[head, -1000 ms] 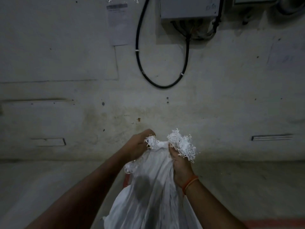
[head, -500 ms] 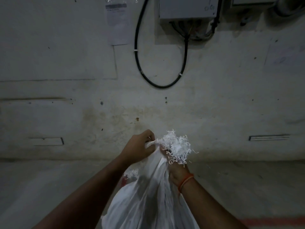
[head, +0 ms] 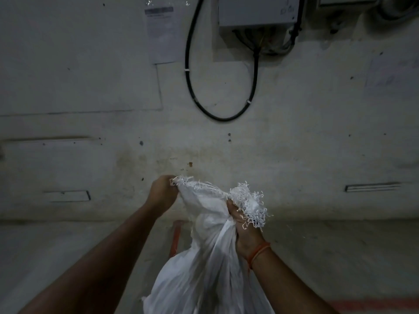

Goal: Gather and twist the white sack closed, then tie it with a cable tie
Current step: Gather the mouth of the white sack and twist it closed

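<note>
Both hands grip the white sack [head: 210,264]: left hand [head: 162,193] pinching its frayed rim, right hand [head: 243,230] clenching bunched fabric.

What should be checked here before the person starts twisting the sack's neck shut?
1. Right hand grips the sack under its frayed edge: ok.
2. Left hand pinches the far corner of the mouth: ok.
3. Whole mouth gathered into one bunch: not ok, a span of edge is stretched between the two hands.
4. Neck twisted: not ok, the cloth shows only loose folds.
5. Cable tie within reach: cannot tell, none is in view.
6. Sack resting steady on the floor: cannot tell, its base is out of frame.
</note>
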The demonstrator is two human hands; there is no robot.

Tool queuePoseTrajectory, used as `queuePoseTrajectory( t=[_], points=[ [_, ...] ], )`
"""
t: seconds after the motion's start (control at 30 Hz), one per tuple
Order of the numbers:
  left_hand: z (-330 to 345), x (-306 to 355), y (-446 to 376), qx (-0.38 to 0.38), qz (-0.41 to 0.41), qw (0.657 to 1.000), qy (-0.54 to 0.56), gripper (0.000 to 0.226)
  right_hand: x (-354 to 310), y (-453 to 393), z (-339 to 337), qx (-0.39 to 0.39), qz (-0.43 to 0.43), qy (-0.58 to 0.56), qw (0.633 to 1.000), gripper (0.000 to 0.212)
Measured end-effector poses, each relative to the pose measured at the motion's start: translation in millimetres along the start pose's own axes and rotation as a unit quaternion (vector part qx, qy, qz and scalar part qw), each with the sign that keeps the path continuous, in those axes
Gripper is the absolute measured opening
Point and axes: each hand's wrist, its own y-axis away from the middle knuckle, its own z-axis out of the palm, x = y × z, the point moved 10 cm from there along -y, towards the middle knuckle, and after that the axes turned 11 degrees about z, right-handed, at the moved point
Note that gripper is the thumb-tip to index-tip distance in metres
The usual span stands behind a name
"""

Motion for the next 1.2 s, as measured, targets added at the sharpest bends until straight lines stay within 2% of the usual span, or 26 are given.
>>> queuePoseTrajectory(
  t=[0.07, 0.17, 0.2, 0.23, 0.27, 0.3, 0.33, 0.37, 0.4, 0.47, 0.6, 0.67, 0.7, 0.77, 0.8, 0.83, 0.87, 0.93, 1.0, 1.07, 1.13, 1.2],
  points=[
    [16.9, 20.8, -4.2, -0.036, -0.014, 0.986, 0.164, 0.016, -1.5, 1.8, 9.9, -0.011, -0.007, 0.027, 1.000, 0.049],
    [50.8, 66.4, -4.4, -0.134, 0.095, 0.970, 0.178, 0.008, -7.6, -1.5, 11.2, 0.032, -0.046, 0.112, 0.992, 0.033],
    [64.8, 73.0, -1.1, -0.159, 0.106, 0.966, 0.174, 0.008, -4.2, -9.6, 2.7, 0.053, -0.052, 0.128, 0.989, 0.038],
    [76.3, 75.2, 1.3, -0.168, 0.107, 0.966, 0.165, 0.010, -1.6, -14.2, -6.0, 0.074, -0.052, 0.152, 0.984, 0.055],
    [84.0, 73.8, 1.5, -0.160, 0.104, 0.969, 0.157, 0.010, 5.0, -30.1, -24.9, 0.094, -0.048, 0.161, 0.981, 0.076],
    [89.0, 71.5, 0.6, -0.147, 0.099, 0.972, 0.155, 0.009, 12.0, -45.1, -45.7, 0.105, -0.028, 0.181, 0.977, 0.085],
    [89.9, 67.3, -0.2, -0.126, 0.093, 0.975, 0.155, 0.007, 16.6, -52.3, -53.3, 0.099, -0.010, 0.194, 0.976, 0.078],
    [88.1, 63.9, -0.3, -0.101, 0.085, 0.978, 0.162, 0.008, 7.5, -46.4, -42.4, 0.093, -0.027, 0.202, 0.975, 0.070],
    [84.5, 60.1, 1.7, -0.073, 0.068, 0.979, 0.177, 0.012, -13.4, -29.7, -19.4, 0.093, -0.081, 0.205, 0.971, 0.068],
    [78.7, 55.7, 13.8, -0.026, 0.040, 0.967, 0.251, 0.021, -34.2, -16.1, -2.1, 0.101, -0.146, 0.210, 0.961, 0.070],
    [60.9, 33.0, 58.6, 0.098, -0.017, 0.932, 0.348, 0.028, -30.6, -24.4, -5.8, 0.097, -0.153, 0.194, 0.964, 0.081],
    [55.4, 4.9, 79.2, 0.140, -0.055, 0.930, 0.337, 0.038, -32.8, -23.3, -10.4, 0.101, -0.139, 0.148, 0.974, 0.090],
    [58.2, -3.2, 84.5, 0.115, -0.054, 0.945, 0.301, 0.042, -33.4, -24.0, -10.7, 0.096, -0.127, 0.130, 0.979, 0.088],
    [78.6, 11.5, 90.8, -0.020, 0.003, 0.980, 0.198, 0.056, -26.5, -29.2, -5.3, 0.066, -0.079, 0.116, 0.988, 0.079],
    [91.8, 26.8, 94.4, -0.088, 0.037, 0.984, 0.149, 0.069, -23.1, -30.3, -1.7, 0.060, -0.057, 0.139, 0.987, 0.076],
    [101.5, 40.8, 95.2, -0.128, 0.067, 0.982, 0.118, 0.079, -22.1, -28.4, 2.3, 0.059, -0.049, 0.178, 0.981, 0.073],
    [106.2, 52.6, 92.3, -0.139, 0.088, 0.980, 0.109, 0.079, -24.4, -27.1, 4.0, 0.062, -0.056, 0.213, 0.974, 0.071],
    [108.2, 63.5, 82.3, -0.117, 0.098, 0.986, 0.073, 0.053, -33.9, -25.0, 6.8, 0.052, -0.071, 0.250, 0.964, 0.063],
    [101.8, 61.5, 75.1, -0.073, 0.054, 0.995, 0.043, 0.034, -37.6, -26.2, 10.6, 0.014, -0.064, 0.258, 0.964, 0.049],
    [95.7, 49.8, 72.5, -0.013, 0.005, 0.998, 0.062, 0.029, -31.4, -27.4, 15.7, -0.021, -0.032, 0.273, 0.961, 0.045],
    [95.5, 38.3, 73.9, 0.029, -0.025, 0.995, 0.097, 0.028, -26.1, -27.1, 16.9, -0.049, 0.000, 0.263, 0.964, 0.054],
    [97.4, 33.8, 76.6, 0.045, -0.040, 0.990, 0.126, 0.026, -34.7, -30.0, 7.4, -0.086, -0.019, 0.181, 0.980, 0.062]
  ],
)
